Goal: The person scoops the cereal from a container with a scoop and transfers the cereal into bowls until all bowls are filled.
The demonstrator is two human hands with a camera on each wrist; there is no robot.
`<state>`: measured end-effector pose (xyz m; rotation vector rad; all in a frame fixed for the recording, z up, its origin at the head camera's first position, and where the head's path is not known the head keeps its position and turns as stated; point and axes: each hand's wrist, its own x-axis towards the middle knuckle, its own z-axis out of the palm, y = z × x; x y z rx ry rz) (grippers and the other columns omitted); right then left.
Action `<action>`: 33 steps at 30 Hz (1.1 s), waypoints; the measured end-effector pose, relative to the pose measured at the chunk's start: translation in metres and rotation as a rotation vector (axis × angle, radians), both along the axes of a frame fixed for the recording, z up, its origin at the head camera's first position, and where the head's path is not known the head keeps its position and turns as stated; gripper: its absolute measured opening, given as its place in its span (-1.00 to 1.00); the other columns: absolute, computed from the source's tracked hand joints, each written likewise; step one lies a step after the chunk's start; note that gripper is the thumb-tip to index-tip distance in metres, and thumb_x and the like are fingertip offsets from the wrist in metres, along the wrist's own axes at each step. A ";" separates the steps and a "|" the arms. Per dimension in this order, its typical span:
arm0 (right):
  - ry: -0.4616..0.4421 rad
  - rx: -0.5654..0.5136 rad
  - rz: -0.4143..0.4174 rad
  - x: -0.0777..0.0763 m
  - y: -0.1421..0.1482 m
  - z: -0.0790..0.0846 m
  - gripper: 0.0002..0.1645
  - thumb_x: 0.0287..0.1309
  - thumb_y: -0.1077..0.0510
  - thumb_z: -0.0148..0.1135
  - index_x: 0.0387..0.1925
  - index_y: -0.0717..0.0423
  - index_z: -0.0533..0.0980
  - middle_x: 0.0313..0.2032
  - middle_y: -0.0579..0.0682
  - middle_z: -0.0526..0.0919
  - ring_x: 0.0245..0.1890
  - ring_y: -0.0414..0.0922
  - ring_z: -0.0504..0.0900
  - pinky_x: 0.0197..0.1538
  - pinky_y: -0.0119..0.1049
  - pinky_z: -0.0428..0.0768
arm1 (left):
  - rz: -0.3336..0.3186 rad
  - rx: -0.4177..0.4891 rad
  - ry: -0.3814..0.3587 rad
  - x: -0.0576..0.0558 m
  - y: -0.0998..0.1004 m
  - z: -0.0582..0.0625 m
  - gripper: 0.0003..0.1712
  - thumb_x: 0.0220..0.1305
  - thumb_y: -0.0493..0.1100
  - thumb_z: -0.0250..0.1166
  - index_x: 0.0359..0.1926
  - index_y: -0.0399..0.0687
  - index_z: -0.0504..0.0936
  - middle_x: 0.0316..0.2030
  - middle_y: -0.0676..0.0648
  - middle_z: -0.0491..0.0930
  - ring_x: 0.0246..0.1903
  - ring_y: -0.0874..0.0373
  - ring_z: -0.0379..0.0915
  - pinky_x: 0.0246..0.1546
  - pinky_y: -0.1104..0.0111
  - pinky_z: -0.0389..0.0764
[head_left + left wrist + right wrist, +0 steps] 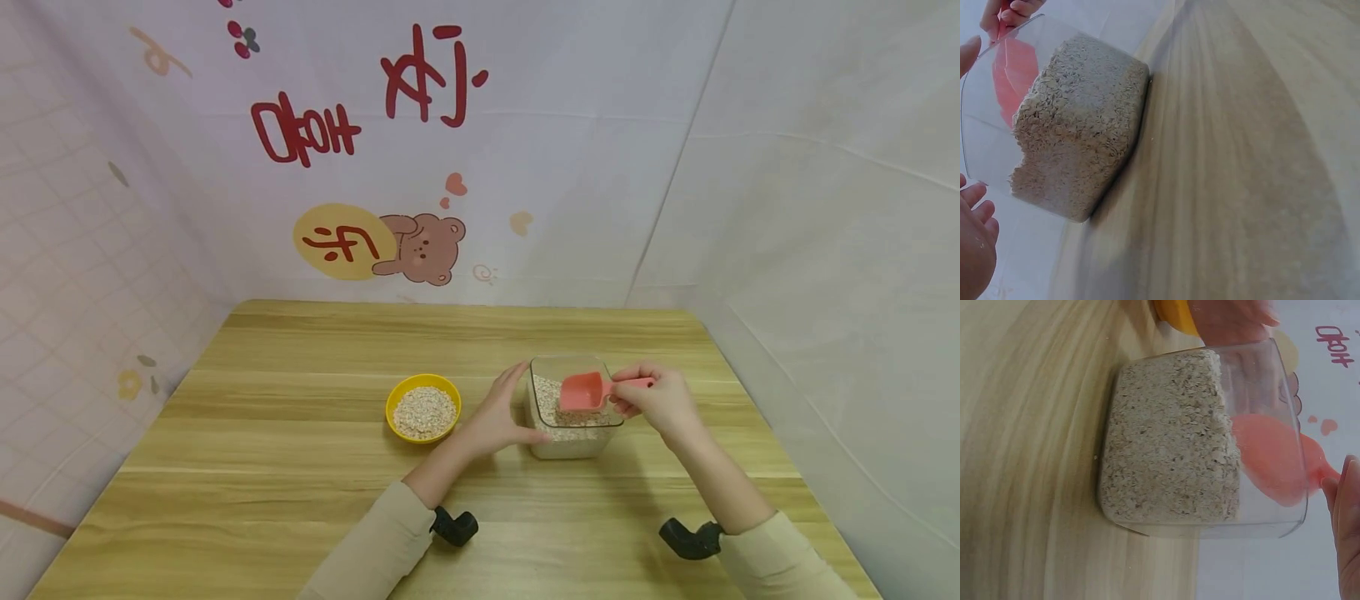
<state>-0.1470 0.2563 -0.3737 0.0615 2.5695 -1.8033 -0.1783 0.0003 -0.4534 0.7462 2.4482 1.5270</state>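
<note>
A clear square container (570,446) stands on the table, well filled with oat flakes (1079,106). My right hand (660,404) pinches the handle of a pink scoop (582,392) at the container's right rim. Inside the walls, the scoop's bowl sits right at the top of the oats, as the right wrist view shows through the clear side. My left hand (498,421) is spread around the container's left side, thumb toward the near side and fingers toward the far left corner. Left of that hand is a yellow bowl (392,417) holding more oat flakes.
The wooden table (262,433) runs back to a white cloth wall (562,208) printed with red characters and a bear. Pale cloth also hangs at both sides. Black wrist mounts (456,527) stick out from both sleeves low over the table.
</note>
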 end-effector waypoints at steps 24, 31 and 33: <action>-0.045 0.047 -0.025 -0.012 -0.010 -0.016 -0.70 0.06 0.29 0.29 -0.18 0.44 0.56 -0.51 0.14 0.67 -0.54 -0.06 0.65 -0.44 -0.21 0.65 | -0.011 0.026 -0.013 -0.013 0.014 0.004 0.38 -0.20 0.13 0.60 0.51 0.17 -0.13 0.48 0.01 -0.12 0.42 0.04 -0.17 0.30 -0.01 0.06; -0.035 0.042 -0.029 -0.015 -0.015 -0.019 -0.73 0.05 0.31 0.28 -0.20 0.44 0.56 -0.53 0.15 0.67 -0.56 -0.04 0.66 -0.47 -0.22 0.65 | -0.015 0.056 -0.019 -0.013 0.014 0.002 0.38 -0.20 0.12 0.60 0.51 0.23 -0.14 0.47 0.08 -0.10 0.41 0.07 -0.14 0.30 -0.01 0.06; -0.042 0.038 -0.031 -0.016 -0.017 -0.019 -0.73 0.06 0.32 0.26 -0.20 0.44 0.56 -0.53 0.15 0.67 -0.56 -0.04 0.66 -0.46 -0.20 0.66 | -0.017 0.063 -0.020 -0.013 0.014 0.001 0.38 -0.20 0.11 0.60 0.51 0.24 -0.14 0.47 0.09 -0.09 0.40 0.08 -0.13 0.30 -0.01 0.07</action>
